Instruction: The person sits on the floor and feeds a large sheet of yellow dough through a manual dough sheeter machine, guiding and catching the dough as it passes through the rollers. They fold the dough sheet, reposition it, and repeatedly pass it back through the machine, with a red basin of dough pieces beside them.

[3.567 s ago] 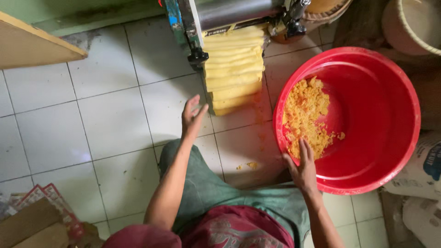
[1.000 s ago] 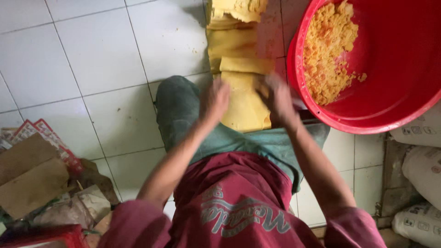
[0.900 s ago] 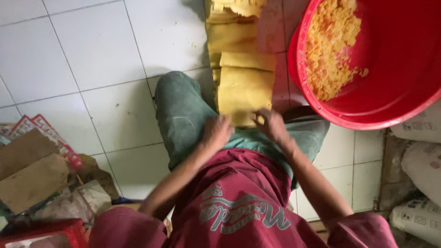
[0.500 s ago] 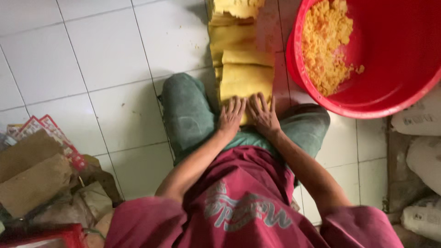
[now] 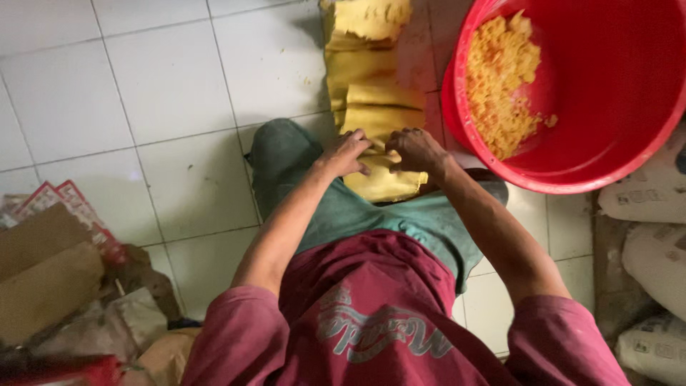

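I sat low over the white tiled floor (image 5: 164,93), and both my hands were on the yellow dough sheet (image 5: 382,182) that lay folded across my lap, on my green shorts (image 5: 371,214). My left hand (image 5: 344,154) pressed on the near fold with the fingers spread and bent down; its grip was loosely curled on the top layer, but I could not tell if it really pinched the dough or only pushed it. My right hand (image 5: 416,149) was just beside it, almost touching, with the fingers curled more tightly over the edge of the same fold. The sheet ran away from me in stacked folds (image 5: 371,78) toward the top of the view. To my right stood a red basin (image 5: 607,93), close to the dough, with yellow crumbled dough (image 5: 500,86) piled on its left inner side. At my left lay cardboard and paper scraps (image 5: 50,264), and at my far right some pale sacks (image 5: 650,236).
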A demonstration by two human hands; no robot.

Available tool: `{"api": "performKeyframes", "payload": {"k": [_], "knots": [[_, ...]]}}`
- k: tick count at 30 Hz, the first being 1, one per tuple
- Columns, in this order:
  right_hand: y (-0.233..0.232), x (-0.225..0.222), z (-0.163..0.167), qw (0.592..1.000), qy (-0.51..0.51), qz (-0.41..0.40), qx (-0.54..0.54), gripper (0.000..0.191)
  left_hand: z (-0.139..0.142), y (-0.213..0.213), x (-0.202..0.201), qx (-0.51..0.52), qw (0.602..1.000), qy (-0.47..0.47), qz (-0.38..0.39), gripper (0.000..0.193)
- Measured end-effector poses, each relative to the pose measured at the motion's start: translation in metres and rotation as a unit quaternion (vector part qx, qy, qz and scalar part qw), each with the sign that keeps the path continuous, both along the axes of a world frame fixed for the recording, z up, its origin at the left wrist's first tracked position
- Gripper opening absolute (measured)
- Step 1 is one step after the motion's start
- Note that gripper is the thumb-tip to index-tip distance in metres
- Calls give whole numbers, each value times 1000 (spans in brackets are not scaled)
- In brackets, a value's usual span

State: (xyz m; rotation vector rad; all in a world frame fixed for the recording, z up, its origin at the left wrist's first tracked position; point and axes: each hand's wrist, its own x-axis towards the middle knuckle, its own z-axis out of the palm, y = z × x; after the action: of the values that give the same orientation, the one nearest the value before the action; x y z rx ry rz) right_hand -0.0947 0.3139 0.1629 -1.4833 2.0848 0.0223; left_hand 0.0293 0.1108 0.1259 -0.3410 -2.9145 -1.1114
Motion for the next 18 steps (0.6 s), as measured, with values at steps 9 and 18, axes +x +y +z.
{"api": "performKeyframes", "payload": {"k": [9, 18], "knots": [[48, 98, -54, 975, 59, -146, -156, 53, -9, 33, 47, -93, 990, 77, 78, 79], [42, 78, -25, 964, -3, -102, -245, 30, -38, 61, 72, -121, 988, -18, 92, 39]]}}
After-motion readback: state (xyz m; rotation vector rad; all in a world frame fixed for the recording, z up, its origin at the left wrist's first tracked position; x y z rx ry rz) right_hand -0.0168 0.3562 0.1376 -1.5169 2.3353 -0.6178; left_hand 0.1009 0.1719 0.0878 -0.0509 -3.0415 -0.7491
